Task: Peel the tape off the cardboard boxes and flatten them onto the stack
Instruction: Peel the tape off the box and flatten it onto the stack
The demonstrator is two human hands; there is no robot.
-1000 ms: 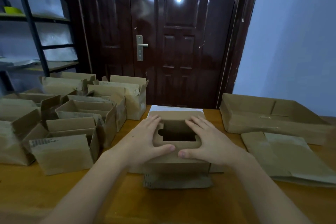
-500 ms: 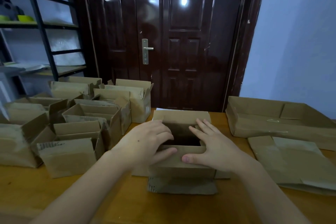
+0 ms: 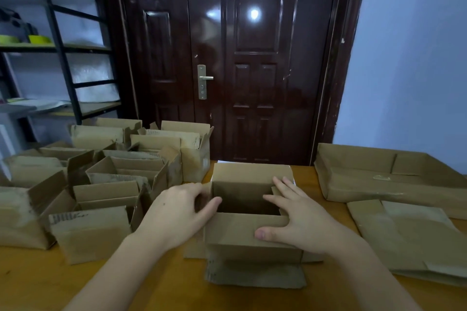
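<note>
Cardboard box [image 3: 252, 235] stands open-topped at lower centre of the frame on the wooden surface [image 3: 38, 280], its bottom flaps splayed flat beneath it. Left hand [image 3: 177, 212] grips the box's left wall, fingers curled over the rim and thumb reaching toward the opening. Right hand [image 3: 300, 219] lies spread over the right rim, fingers straight, thumb pressed on the near wall. At left of the frame a cluster of unflattened boxes [image 3: 113, 177] crowds together. At right sits the stack of flattened cardboard [image 3: 409, 235], with a wide shallow box [image 3: 379, 174] behind it. A dark door [image 3: 252, 58] fills the upper centre.
</note>
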